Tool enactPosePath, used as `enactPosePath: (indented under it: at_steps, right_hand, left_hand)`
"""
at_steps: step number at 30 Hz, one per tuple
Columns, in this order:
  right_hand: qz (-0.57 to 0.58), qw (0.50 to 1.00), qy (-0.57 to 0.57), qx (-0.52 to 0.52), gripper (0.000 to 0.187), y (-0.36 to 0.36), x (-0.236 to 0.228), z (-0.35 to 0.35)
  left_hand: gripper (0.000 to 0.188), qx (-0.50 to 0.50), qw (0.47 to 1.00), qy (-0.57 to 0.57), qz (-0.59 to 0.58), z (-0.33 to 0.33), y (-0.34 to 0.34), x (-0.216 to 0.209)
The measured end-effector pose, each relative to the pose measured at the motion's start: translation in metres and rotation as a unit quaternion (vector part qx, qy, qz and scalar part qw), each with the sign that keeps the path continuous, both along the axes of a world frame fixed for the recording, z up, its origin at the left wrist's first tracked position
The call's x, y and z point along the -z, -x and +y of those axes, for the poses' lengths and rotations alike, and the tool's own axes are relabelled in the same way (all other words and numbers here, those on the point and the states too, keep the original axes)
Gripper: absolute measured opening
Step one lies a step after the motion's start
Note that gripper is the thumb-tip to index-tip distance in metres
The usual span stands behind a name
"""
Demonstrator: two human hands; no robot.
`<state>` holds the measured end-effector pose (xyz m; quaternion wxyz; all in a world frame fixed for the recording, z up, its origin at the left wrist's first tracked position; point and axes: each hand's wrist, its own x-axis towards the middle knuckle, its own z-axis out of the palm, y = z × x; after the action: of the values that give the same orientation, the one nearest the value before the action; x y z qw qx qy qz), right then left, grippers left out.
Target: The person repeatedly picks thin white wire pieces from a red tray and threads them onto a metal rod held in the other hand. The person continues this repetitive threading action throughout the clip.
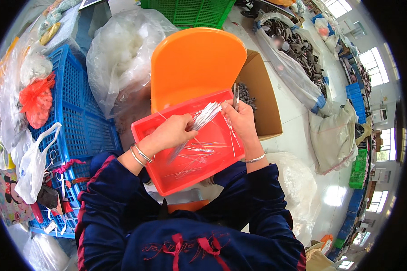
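My left hand (171, 131) is closed around a bundle of thin white wire-like strands (206, 114), which fans out toward my right hand. Fingers of my right hand (242, 119) pinch at the far ends of the strands, and some strands dangle below them. A slim two-pronged metal tool, like tweezers (236, 94), sticks up from my right hand. Beneath both hands a shallow red plastic tray (181, 181) lies tilted over my lap, its far edge against an orange chair (198, 67). Loose strands (199, 152) are scattered on the tray's floor.
Blue plastic crates (79, 117) stand at the left, hung with bags and scissors. Behind the chair are a clear bag of white stuff (124, 54) and a green crate (190, 11). At the right are a cardboard box (267, 104) and a sack of dark pieces (298, 58).
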<state>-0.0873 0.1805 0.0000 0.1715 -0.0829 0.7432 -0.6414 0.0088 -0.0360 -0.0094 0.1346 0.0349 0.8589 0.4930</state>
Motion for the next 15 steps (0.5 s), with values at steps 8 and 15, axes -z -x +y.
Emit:
enactPosePath:
  at_steps: [8,15]
  right_hand:
    - [-0.008,0.997,0.039,0.062,0.011,0.004,-0.009,0.0]
    - [-0.037,0.999,0.016,0.018,0.013,0.01,-0.007,-0.001]
  left_hand:
    - [0.025,0.015,1.0,0.005,-0.004,-0.004,0.001,0.005]
    - [0.023,0.021,1.0,0.002,0.018,-0.004,-0.004,0.01]
